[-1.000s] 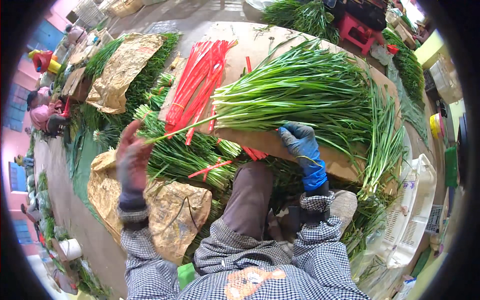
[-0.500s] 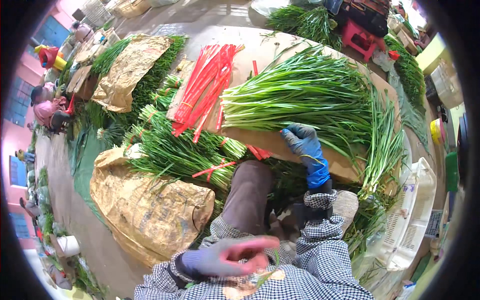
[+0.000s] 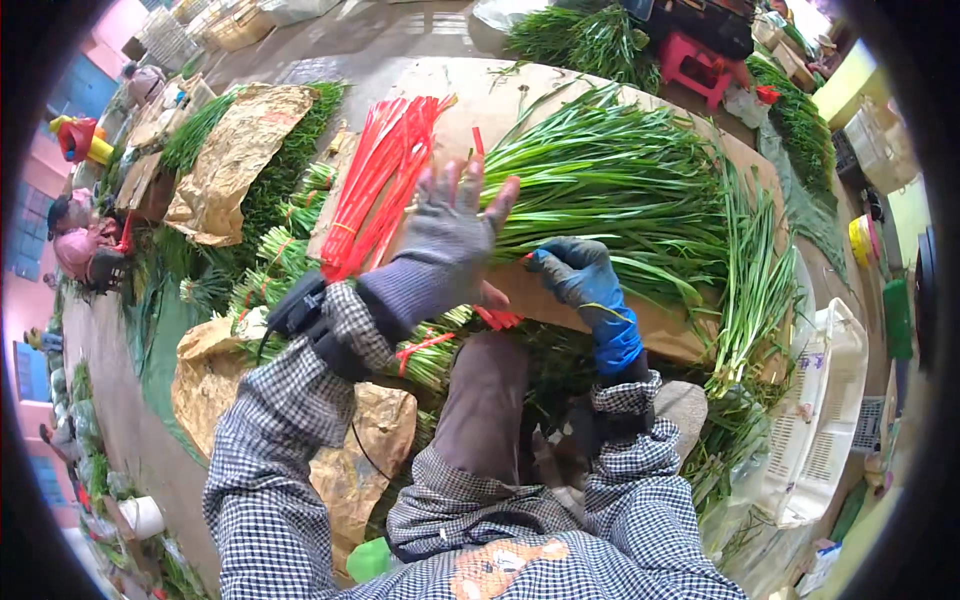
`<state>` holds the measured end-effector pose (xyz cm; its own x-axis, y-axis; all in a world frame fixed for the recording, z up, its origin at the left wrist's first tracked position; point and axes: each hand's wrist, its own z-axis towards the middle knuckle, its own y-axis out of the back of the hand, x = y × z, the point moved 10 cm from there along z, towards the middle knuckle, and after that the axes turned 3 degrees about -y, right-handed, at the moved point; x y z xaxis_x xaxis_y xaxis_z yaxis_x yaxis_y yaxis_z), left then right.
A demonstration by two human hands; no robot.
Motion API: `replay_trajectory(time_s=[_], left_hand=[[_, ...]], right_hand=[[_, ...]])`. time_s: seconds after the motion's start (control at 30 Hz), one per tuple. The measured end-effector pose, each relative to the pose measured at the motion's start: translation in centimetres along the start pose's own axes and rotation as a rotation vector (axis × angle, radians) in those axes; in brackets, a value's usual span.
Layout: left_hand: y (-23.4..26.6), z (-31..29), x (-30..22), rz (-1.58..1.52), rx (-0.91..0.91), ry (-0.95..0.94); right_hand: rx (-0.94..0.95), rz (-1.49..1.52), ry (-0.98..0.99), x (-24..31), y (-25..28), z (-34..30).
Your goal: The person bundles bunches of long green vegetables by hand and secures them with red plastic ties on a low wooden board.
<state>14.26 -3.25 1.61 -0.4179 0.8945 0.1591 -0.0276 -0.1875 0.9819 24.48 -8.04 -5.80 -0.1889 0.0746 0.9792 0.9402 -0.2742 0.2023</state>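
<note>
My left hand [image 3: 445, 235], in a grey glove with bare fingertips, reaches over the board with its fingers spread. It covers the pale stalk ends of a large loose pile of garlic chives [image 3: 620, 180] and part of a heap of red tie strips [image 3: 385, 160]. My right hand [image 3: 585, 280], in a blue glove, is closed in a pinch at the pile's near edge. A small reddish bit shows at its fingertips; whether it is a strip or bare skin, I cannot make out. Below my left hand lies a chive bundle [image 3: 428, 352] bound with a red strip.
More tied bundles [image 3: 270, 265] lie left of the board [image 3: 440, 80]. Crumpled brown paper [image 3: 365, 440] sits beside my left leg. A white plastic crate [image 3: 820, 410] stands at the right. A red stool [image 3: 695, 75] is at the back, and a person [image 3: 85, 240] sits far left.
My left hand has swung up from my lap to above the red strips and stalk ends. The right hand has shifted slightly left, still pinched. The whole view has shifted a little.
</note>
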Motion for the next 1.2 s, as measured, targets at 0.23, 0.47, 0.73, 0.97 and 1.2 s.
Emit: replay_trajectory(time_s=[0.23, 0.47, 0.73, 0.97, 1.2], left_hand=[[-6.8, 3.2, 2.0, -0.010, 0.163, 0.074], [-6.6, 3.0, 1.8, -0.095, -0.091, 0.008], [-5.8, 2.7, 2.3, -0.188, -0.086, 0.024], [-4.4, 3.1, 2.5, -0.277, -0.176, -0.009], [-3.9, 6.7, 5.3, -0.102, -0.077, 0.050]], right_hand=[[0.047, -0.066, 0.051, 2.4, -0.7, 1.5], [0.077, -0.084, 0.167, 6.4, 0.0, 6.0], [-0.139, -0.644, 0.469, 4.0, 0.8, 13.9], [-0.041, -0.793, 0.403, 3.0, 0.0, 12.8], [-0.021, -0.779, 0.348, 2.8, 0.7, 12.6]])
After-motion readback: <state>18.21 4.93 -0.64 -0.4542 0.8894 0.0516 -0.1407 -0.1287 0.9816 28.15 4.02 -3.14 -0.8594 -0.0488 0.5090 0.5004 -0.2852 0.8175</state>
